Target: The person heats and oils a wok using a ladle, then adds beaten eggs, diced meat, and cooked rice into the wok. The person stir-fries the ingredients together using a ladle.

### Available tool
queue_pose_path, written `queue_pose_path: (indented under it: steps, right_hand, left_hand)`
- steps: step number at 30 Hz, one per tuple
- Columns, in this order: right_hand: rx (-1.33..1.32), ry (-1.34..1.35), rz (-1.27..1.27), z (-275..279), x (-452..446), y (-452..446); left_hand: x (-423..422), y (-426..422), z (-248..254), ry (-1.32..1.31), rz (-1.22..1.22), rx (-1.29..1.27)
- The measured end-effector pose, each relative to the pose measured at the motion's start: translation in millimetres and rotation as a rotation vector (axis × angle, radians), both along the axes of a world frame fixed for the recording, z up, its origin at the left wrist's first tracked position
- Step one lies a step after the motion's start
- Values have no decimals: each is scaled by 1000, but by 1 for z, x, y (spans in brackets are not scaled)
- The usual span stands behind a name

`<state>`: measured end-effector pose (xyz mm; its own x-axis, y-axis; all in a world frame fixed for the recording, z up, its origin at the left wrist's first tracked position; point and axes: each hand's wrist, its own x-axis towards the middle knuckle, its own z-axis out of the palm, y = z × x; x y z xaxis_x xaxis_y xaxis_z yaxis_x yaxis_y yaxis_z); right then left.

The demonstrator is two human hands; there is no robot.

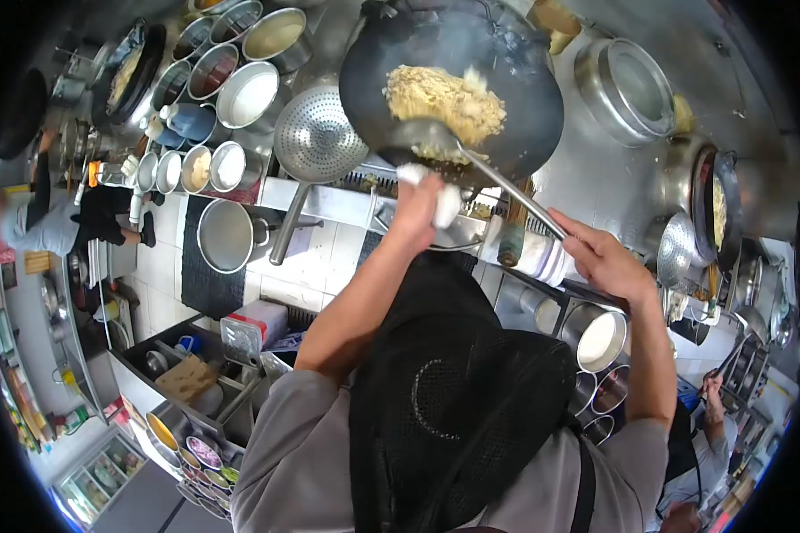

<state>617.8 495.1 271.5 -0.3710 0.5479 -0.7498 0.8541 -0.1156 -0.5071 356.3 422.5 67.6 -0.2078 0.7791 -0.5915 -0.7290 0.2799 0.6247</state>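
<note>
Black mesh (458,400), wok (369,98) on steel range (587,182), tiled kitchen floor (304,258)

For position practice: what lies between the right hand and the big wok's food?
In the head view, the metal ladle lies between the right hand and the food.

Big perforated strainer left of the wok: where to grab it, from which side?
Mid-handle, from the wearer's side. The strainer's long handle juts out past the counter edge toward the wearer, while its broad bowl sits right beside the wok, likely hot.
</note>
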Motion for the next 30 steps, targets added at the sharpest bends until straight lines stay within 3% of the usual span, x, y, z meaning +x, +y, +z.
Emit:
queue_pose_path:
  steps: [2,3,6,7,8,9,11,12,13,14,15,16,18,19,20,21,22,23,25,26,28,29,30]
  right_hand:
    - [29,-161,288,24,12,11]
    - [83,-124,341,27,22,11]
    - [238,-69,393,21,29,7]
    - [342,-49,353,6,21,13]
    - [536,181,351,-25,19,21]
    - [603,165,331,-53,6,33]
    - [686,180,259,-106,-12,41]
    - [709,216,199,-127,-19,44]
    - [674,276,75,-134,-26,34]
    - [451,320,-66,-117,-32,19]
    - [229,366,-204,-92,-39,14]
    - [247,371,-211,-72,-43,20]
    - [-249,677,-511,-46,-42,10]
    - [-315,843,-461,-45,-38,20]
    - [-463,1038,-536,-52,-44,29]
    - [-603,1239,-595,-57,-53,41]
    - [-568,1395,-544,-45,-67,45]
    - [-416,1316,-611,-29,-83,50]
    - [6,1120,-324,-34,-88,85]
    - [28,1127,-320,-37,-100,106]
    - [806,865,-458,-41,-130,140]
    - [574,1211,-720,-21,-152,152]
    - [666,1296,-758,-4,-165,159]
  left_hand:
    - [9,-33,17,30,18,-38]
    - [16,-48,22,-5,110,89]
    - [11,-51,50,-21,36,9]
    - [-1,-29,54,-33,-35,-46]
    - [-4,-3,65,-62,35,-12]
    - [-6,22,55,-85,3,33]
    - [7,26,-18,34,65,172]
    - [13,3,-5,9,33,45]
    - [11,-15,-32,4,-19,115]
    - [9,-31,-46,105,-42,96]
    - [12,-36,-37,95,22,153]
    - [10,-24,-24,106,57,169]
    - [11,-10,-20,90,90,93]
    - [4,17,-26,70,92,25]
    - [-5,45,-26,35,101,146]
    - [-14,72,-22,-42,62,82]
    - [-14,84,-35,10,55,85]
    - [-12,93,-49,60,49,83]
    - [-16,92,-54,18,86,113]
    - [-17,95,-59,90,57,78]
    - [-14,105,-77,117,56,58]
    - [-15,111,-82,141,30,37]
    - [-12,112,-88,138,29,42]
